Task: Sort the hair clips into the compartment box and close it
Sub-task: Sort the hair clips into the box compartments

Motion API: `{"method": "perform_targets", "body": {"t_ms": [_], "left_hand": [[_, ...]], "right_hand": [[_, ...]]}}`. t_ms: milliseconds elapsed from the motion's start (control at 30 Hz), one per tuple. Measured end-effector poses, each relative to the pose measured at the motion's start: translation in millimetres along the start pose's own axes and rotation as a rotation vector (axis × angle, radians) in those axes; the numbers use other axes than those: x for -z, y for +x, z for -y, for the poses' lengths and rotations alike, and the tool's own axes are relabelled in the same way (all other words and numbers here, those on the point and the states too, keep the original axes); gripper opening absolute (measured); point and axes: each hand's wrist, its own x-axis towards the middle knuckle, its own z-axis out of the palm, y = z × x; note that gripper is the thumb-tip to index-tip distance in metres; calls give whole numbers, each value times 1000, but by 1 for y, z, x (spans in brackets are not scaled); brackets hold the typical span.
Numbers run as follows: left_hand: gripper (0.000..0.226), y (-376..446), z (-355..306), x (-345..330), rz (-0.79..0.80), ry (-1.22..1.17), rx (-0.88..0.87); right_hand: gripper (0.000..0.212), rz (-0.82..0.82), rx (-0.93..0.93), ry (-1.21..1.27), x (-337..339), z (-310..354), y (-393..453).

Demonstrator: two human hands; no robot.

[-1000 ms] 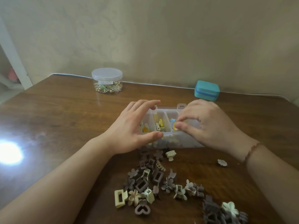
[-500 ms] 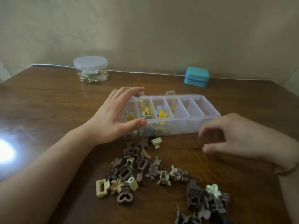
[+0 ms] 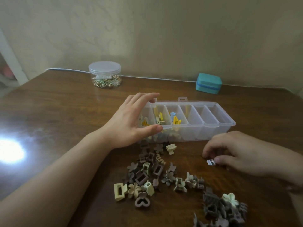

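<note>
**Tiny flower clip under the fingertips: easy one to fumble**

The small pale flower clip (image 3: 210, 162) lies on the tabletop (image 3: 65, 112), off to the right of the main pile and in front of the compartment box (image 3: 218, 126). The right hand (image 3: 237, 153) is curled down over it with the thumb tip right against the clip, but I honestly can't tell if it's pinched yet or only being touched.

The box sits open, lid not visible from here. The left hand (image 3: 131, 123) clamps its left end, thumb on the near rim and fingers (image 3: 147, 96) over the far rim. Yellow and blue clips already sit in the compartments on that side, and the three on the right look empty.

What I'd worry about:
- The clip is flat and lies low on a slick wooden top, so a fingertip pinch could just skid it away or flick it toward the edge.
- The left hand covers the first compartment, so a drop there could bounce off the knuckles.
- The brown and cream hair clips (image 3: 147, 179) are heaped and look tangled right up against the box front. Dragging a wrist through would scatter them.
- The second clump (image 3: 226, 210) sits at the near right edge of the view and looks easy to knock with the right forearm.

Clear jar (image 3: 105, 74) and teal case (image 3: 208, 83) at the back are well out of the way.
</note>
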Motion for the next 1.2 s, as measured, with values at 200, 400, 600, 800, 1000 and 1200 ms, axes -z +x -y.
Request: {"method": "perform_targets", "body": {"t_ms": [200, 400, 600, 800, 1000, 1200], "left_hand": [[83, 0, 0, 0, -2, 0, -5], [88, -2, 1, 3, 8, -59, -32], [100, -5, 5, 5, 29, -144, -37], [109, -3, 8, 2, 0, -200, -61], [115, -1, 8, 1, -26, -222, -108], [112, -2, 9, 1, -24, -194, -99]], "right_hand": [[21, 8, 9, -53, -3, 0, 1], [16, -17, 54, -91, -5, 3, 1], [18, 37, 158, 72, 6, 15, 1], [10, -347, 394, 73, 44, 77, 44], [15, -287, 335, -74, 35, 109, 105], [9, -500, 371, -47, 40, 93, 90]]}}
